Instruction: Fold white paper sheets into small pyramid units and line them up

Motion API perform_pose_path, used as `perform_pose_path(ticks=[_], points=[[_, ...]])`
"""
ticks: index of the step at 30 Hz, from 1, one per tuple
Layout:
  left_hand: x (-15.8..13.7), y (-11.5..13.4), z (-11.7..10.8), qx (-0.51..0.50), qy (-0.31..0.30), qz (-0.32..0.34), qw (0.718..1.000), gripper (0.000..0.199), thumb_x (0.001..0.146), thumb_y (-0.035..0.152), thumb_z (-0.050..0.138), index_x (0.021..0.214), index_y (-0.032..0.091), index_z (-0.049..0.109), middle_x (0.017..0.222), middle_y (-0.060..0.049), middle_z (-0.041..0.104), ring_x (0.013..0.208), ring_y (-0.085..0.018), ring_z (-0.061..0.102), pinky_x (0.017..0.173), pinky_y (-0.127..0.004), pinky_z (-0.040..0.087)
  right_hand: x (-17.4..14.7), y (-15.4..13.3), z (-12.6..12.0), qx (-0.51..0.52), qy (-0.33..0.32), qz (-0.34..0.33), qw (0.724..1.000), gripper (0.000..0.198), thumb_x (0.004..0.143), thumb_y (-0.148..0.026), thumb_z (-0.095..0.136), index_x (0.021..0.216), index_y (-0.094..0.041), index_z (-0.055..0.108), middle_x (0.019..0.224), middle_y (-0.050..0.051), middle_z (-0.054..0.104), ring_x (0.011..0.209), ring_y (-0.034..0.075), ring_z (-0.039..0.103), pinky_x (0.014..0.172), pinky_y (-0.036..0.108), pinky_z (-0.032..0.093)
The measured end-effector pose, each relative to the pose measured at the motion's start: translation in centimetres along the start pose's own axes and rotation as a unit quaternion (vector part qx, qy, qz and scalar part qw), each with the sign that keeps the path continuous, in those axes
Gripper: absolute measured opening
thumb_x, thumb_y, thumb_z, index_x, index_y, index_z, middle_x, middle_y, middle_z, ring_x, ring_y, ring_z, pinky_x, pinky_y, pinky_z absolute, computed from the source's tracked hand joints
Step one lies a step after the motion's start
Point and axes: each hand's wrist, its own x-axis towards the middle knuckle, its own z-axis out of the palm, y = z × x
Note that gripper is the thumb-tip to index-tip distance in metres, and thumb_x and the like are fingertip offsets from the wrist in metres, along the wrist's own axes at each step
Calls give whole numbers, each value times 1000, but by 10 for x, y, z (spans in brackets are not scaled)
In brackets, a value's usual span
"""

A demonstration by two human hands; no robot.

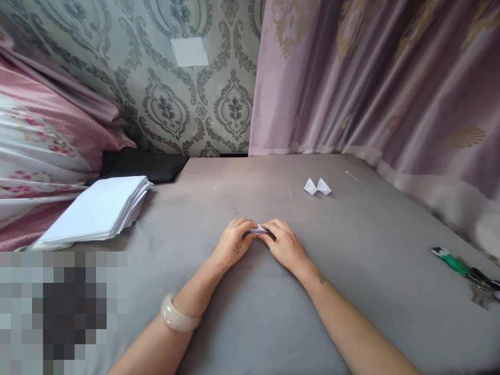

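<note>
One small folded paper (258,228), gripped at opposite ends by the left hand (236,240) and the right hand (284,245), over the middle of the table (265,317); the fingers hide most of its shape. Two folded paper pieces (310,187) sit side by side near the far edge, right of centre. One paper stack (97,208), sheets uncountable, lies by the left edge. One key bunch (459,267) near the right edge is blurred and cut off. Pixelation masks the near left part.

Grey surface (258,317): cloth-like, slightly creased. Left: white paper stack (96,205); black flat item (144,164) just behind. Far side, right of centre: two-peaked folded white paper (311,187); thin stick (352,176) farther right. Right edge: keys (481,296), green tag (456,265).
</note>
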Motion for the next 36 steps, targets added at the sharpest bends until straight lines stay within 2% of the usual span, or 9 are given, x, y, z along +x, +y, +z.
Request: perform_pose_path(ticks=[3,7,11,14,20,24,29,33,36], points=[[0,-6,3,34,-2,-3,999,18,82,21,58,99,22,66,104,-8,62,99,-23,53,90,-34,41,0,1,3,20,21,2,1000,28,85,-32,57,112,-24,61,105,6,60,98,19,56,84,28,44],[-1,-3,4,47,1,-15,999,21,79,19,59,98,21,66,95,-7,59,93,-22,52,83,-33,44,2,2,6,60,29,-25,997,16,88,-26,52,98,-23,65,94,3,62,86,15,59,77,25,45],[-1,7,3,0,-21,-50,999,22,77,18,58,98,19,66,91,-6,58,79,-16,55,72,-27,45,2,2,8,65,37,-41,996,15,89,-22,51,91,-22,65,88,3,62,82,15,59,75,25,45],[1,9,3,-43,-13,-86,995,20,81,28,56,94,18,68,88,-5,59,67,-12,53,65,-24,44,2,3,9,66,39,-45,996,15,88,-20,51,90,-22,65,89,3,62,82,15,59,76,25,45],[6,-1,2,-91,-9,-106,990,23,81,37,59,80,17,71,76,-4,62,67,-13,53,63,-23,41,2,2,9,85,45,-41,995,14,86,-19,52,88,-21,67,86,2,63,79,13,59,73,23,44],[5,-1,0,-101,-10,-130,986,23,78,36,60,78,16,70,74,-4,63,66,-13,53,62,-23,40,3,1,6,96,42,-12,994,13,83,-21,54,80,-20,66,81,1,62,67,11,57,64,21,43],[4,2,-4,-116,-12,-186,976,23,77,35,59,79,14,69,67,-2,61,59,-12,49,55,-22,37,4,1,0,103,35,57,992,10,78,-22,52,76,-20,61,74,0,64,64,11,57,64,23,43],[5,-1,-7,-138,26,-194,971,19,71,22,56,84,14,66,70,0,59,60,-10,48,56,-20,36,6,6,-4,139,12,134,981,9,71,-21,50,77,-20,57,70,-2,64,61,12,57,62,24,43],[5,-6,-7,-150,50,-189,969,21,65,14,52,83,16,63,71,3,56,59,-9,47,55,-19,35,8,9,-6,167,4,160,973,12,66,-21,50,77,-20,55,69,-3,61,61,12,55,60,23,41]])
